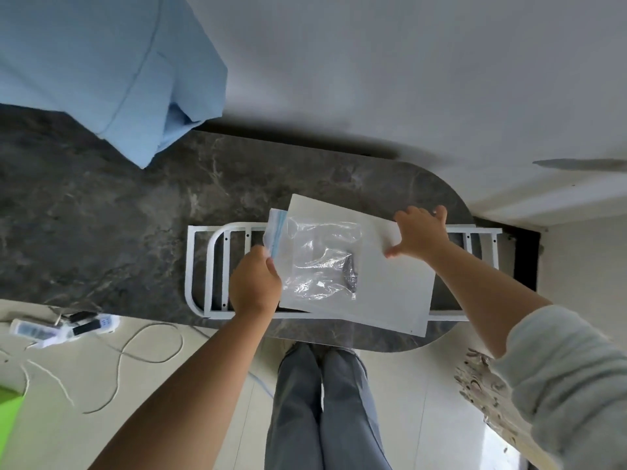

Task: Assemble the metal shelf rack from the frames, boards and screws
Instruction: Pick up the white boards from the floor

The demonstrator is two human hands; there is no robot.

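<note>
- far left, a blue cloth (101,69) hangs over the back of the dark marble surface (101,215); much bare room lies between it and the frame.
- on the floor at the left are white devices (64,329) and loose cables (142,354), near the front edge of the surface.
- the white metal frame (207,269) lies flat, its rounded end to the left, its long bar close to the front edge.
- the left hand (254,283) has its grip closed on the corner of the clear plastic bag (315,259); small dark parts, perhaps screws, are inside.
- the white board (390,286) lies across the frame, under the bag.
- the right hand (420,232) pinches the far edge of the board.
- at the right the surface ends in a round edge, near the wall.
</note>
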